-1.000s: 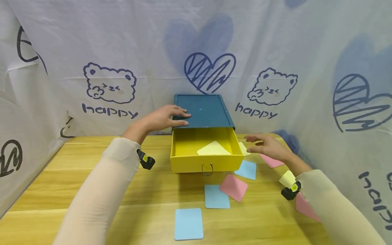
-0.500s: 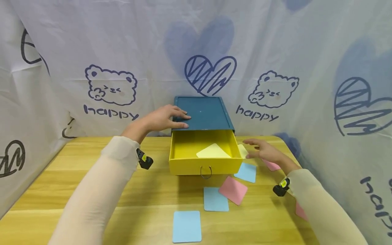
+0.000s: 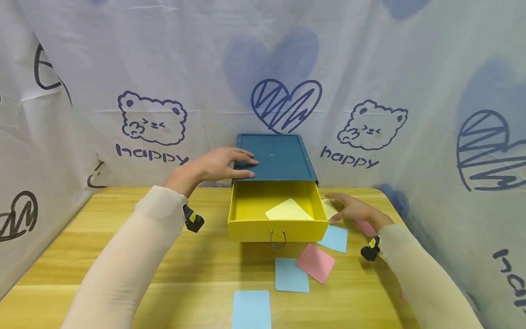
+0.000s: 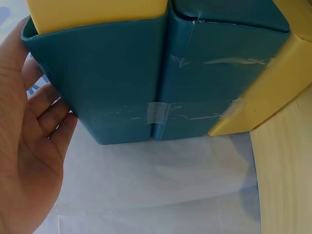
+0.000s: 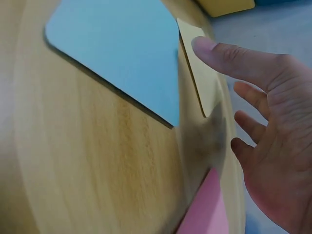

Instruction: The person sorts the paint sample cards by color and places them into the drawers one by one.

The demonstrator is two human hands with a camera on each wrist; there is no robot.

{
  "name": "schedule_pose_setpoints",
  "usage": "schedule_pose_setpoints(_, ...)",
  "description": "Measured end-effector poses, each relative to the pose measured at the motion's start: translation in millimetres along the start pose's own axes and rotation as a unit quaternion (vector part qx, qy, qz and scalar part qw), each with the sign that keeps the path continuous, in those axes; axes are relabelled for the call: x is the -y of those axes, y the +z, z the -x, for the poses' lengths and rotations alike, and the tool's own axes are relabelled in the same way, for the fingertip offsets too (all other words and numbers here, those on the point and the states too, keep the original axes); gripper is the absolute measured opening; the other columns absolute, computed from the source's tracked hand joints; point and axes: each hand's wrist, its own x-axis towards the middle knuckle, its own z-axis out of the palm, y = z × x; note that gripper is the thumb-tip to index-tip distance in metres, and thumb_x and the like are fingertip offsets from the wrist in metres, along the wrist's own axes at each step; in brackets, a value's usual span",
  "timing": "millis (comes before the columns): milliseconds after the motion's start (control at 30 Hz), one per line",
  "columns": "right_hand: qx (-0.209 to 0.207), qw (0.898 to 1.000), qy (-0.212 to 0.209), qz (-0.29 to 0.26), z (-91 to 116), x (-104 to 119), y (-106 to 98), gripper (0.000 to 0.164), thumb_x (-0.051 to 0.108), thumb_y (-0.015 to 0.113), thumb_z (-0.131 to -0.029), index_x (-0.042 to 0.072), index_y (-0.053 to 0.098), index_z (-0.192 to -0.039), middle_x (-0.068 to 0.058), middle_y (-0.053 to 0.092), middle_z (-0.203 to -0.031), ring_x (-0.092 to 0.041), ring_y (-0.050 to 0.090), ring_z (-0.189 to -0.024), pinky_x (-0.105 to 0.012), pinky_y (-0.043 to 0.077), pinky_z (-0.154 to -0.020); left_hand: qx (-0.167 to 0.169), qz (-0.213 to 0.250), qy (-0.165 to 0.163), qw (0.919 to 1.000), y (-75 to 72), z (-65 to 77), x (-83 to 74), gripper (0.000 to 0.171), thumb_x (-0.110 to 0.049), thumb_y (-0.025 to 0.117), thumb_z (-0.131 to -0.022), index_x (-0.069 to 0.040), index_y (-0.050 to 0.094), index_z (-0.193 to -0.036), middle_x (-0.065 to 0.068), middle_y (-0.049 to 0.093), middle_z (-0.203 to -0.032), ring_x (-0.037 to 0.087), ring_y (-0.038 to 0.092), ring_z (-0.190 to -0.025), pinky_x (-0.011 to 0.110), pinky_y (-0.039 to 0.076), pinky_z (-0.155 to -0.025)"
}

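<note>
My left hand (image 3: 222,164) rests on the top of a dark teal drawer box (image 3: 277,157), fingers spread over its left edge. Below that top, a yellow drawer (image 3: 255,231) with a metal ring pull stands pulled out. A pale yellow card (image 3: 288,210) lies inside it. On the table to the right of the drawer is another pale yellow card (image 5: 200,68). My right hand (image 3: 356,209) hovers over this card with loosely bent fingers, its thumb overlapping the card in the right wrist view. Nothing is between the right thumb and fingers.
A blue card (image 3: 334,238) lies by the drawer's right front corner. Nearer are a pink card (image 3: 315,263) overlapping a blue card (image 3: 291,275), then another blue card (image 3: 251,310). Part of a pink card (image 3: 365,228) shows beneath the right wrist. A printed cloth (image 3: 213,68) hangs behind the wooden table (image 3: 185,269).
My right hand has moved left and down toward the yellow card beside the drawer. The left hand stays on the box top. The view has tilted slightly upward.
</note>
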Motion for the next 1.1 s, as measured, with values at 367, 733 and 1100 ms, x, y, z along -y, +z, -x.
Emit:
schedule_pose_setpoints(367,0.035,0.999,0.006,-0.025,-4,-11,1,0.102,0.016,0.084,-0.073,0.003,0.025,-0.155,-0.022,0.02,-0.158,-0.045,0.014,-0.144,-0.065,0.01,-0.112,0.003,0.019,-0.003,0.9998,4.5,-2.8,-1.5,0.058,-0.056,0.054,-0.095,-0.021,0.054,-0.142,0.001,0.039,-0.153,0.027,0.031,-0.142,0.05,0.027,-0.114)
schedule_pose_setpoints(733,0.056,0.998,0.02,-0.016,-9,-8,4,0.093,0.015,0.082,-0.078,0.006,0.029,-0.154,-0.02,0.022,-0.158,-0.044,0.016,-0.143,-0.064,0.01,-0.113,-0.012,0.035,-0.009,0.9993,7.9,2.3,0.2,0.058,-0.054,0.056,-0.095,-0.021,0.054,-0.142,0.004,0.038,-0.153,0.029,0.033,-0.141,0.051,0.029,-0.113)
schedule_pose_setpoints(1100,0.033,0.999,0.021,0.011,-11,-5,4,0.083,0.014,0.084,-0.076,0.001,0.042,-0.147,-0.027,0.03,-0.15,-0.048,0.028,-0.136,-0.063,0.024,-0.11,-0.019,0.041,-0.009,0.9989,9.1,2.9,1.4,0.056,-0.054,0.056,-0.095,-0.022,0.054,-0.142,0.005,0.037,-0.154,0.03,0.032,-0.141,0.052,0.029,-0.112)
